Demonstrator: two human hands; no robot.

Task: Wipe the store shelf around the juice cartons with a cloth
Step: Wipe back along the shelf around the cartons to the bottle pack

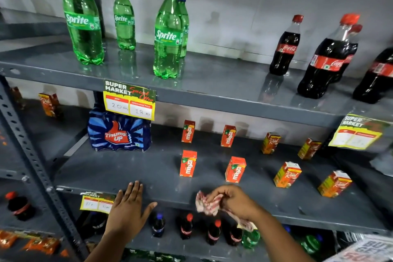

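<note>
The grey middle shelf carries several small juice cartons: red Maaza cartons in the middle and orange Real cartons to the right, standing in two rows. My right hand is at the shelf's front edge, shut on a bunched red-and-white cloth, just in front of the near Maaza cartons. My left hand lies flat with fingers spread on the front edge of the shelf, left of the cloth, holding nothing.
A blue Thums Up multipack stands at the shelf's left under a price tag. Green Sprite bottles and Coca-Cola bottles stand on the shelf above. Small cola bottles fill the shelf below. A perforated upright is at left.
</note>
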